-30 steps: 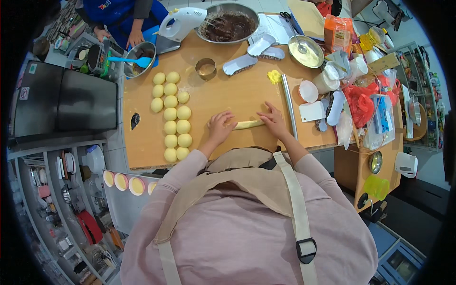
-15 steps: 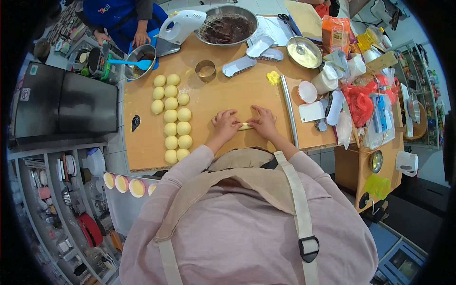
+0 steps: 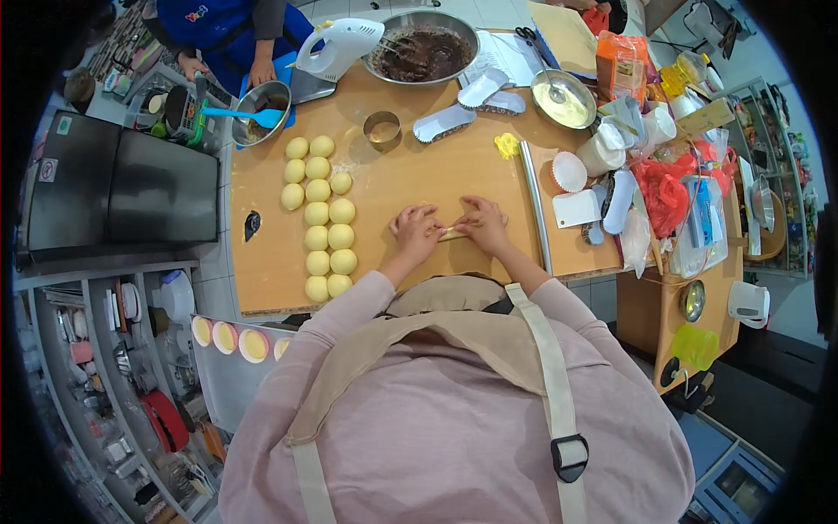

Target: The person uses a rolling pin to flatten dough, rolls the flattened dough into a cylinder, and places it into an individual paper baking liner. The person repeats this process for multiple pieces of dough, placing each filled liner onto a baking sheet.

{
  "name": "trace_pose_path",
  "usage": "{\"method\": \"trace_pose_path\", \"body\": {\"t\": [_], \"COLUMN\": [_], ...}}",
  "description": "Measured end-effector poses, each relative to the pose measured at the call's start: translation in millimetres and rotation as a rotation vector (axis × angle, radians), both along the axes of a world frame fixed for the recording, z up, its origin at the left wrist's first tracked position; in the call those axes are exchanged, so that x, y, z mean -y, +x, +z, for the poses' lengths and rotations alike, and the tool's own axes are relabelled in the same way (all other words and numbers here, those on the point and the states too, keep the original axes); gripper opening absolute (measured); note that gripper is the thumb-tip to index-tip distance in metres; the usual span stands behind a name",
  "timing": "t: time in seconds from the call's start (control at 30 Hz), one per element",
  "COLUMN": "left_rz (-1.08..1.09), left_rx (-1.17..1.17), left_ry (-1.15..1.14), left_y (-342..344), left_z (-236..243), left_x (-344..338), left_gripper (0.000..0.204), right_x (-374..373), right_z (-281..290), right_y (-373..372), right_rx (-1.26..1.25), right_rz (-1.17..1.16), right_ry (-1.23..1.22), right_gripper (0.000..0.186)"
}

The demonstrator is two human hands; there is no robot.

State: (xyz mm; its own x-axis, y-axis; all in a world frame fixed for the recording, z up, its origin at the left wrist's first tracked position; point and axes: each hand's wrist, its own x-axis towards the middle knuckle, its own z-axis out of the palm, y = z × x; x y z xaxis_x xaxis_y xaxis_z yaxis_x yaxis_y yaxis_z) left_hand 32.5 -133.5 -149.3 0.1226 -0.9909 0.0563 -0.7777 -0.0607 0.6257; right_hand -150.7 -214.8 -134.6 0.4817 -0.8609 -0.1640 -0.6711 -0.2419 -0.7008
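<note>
Near the table's front edge, a small pale roll of dough (image 3: 451, 234) lies between my two hands. My left hand (image 3: 417, 229) pinches its left end with thumb and fingertips. Opposite it, my right hand (image 3: 483, 224) grips the other end the same way. The fingers hide most of the dough. To the left, round pale dough balls (image 3: 318, 213) stand in uneven columns on the wooden table (image 3: 410, 179). A steel rolling pin (image 3: 535, 210) lies lengthwise just right of my right hand.
A metal ring cutter (image 3: 382, 131), paper moulds (image 3: 443, 123) and a yellow dough scrap (image 3: 506, 146) lie farther back. Beyond stand a bowl of dark mixture (image 3: 423, 48) and a hand mixer (image 3: 336, 48). A co-worker's hand (image 3: 262, 72) holds a steel bowl (image 3: 262, 113). Bags and containers crowd the right.
The whole view has shifted slightly. Both hands stay at the dough, and its visible strip looks thinner between the fingertips.
</note>
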Motion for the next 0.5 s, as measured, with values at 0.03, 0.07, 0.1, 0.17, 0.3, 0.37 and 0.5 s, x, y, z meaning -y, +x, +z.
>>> {"method": "trace_pose_path", "body": {"t": [0.03, 0.07, 0.1, 0.17, 0.3, 0.37, 0.5], "left_rz": [-0.007, -0.017, -0.001, 0.020, -0.031, -0.028, 0.009], "left_rx": [-0.028, -0.057, -0.095, -0.170, -0.160, -0.178, -0.141], "left_ry": [-0.046, -0.096, -0.080, -0.046, -0.062, -0.080, -0.137], "left_y": [-1, -1, 6, 21, 35, 35, 31], "left_z": [0, 0, -3, -7, -9, -9, -5], "left_x": [-1, 1, -2, -13, -23, -20, -22], "left_gripper": [0.019, 0.020, 0.019, 0.018, 0.019, 0.019, 0.018], "right_x": [6, 13, 16, 14, 13, 11, 12], "right_z": [-17, -30, -29, -26, -16, -14, -14], "right_y": [-11, -25, -33, -46, -44, -38, -46], "right_rx": [0.128, 0.255, 0.300, 0.390, 0.208, 0.073, 0.242], "right_rz": [-0.021, -0.044, -0.061, -0.103, 0.006, 0.017, -0.061], "right_ry": [0.003, 0.000, 0.074, 0.223, 0.077, -0.026, 0.093], "right_gripper": [0.024, 0.024, 0.024, 0.022, 0.021, 0.021, 0.022]}}
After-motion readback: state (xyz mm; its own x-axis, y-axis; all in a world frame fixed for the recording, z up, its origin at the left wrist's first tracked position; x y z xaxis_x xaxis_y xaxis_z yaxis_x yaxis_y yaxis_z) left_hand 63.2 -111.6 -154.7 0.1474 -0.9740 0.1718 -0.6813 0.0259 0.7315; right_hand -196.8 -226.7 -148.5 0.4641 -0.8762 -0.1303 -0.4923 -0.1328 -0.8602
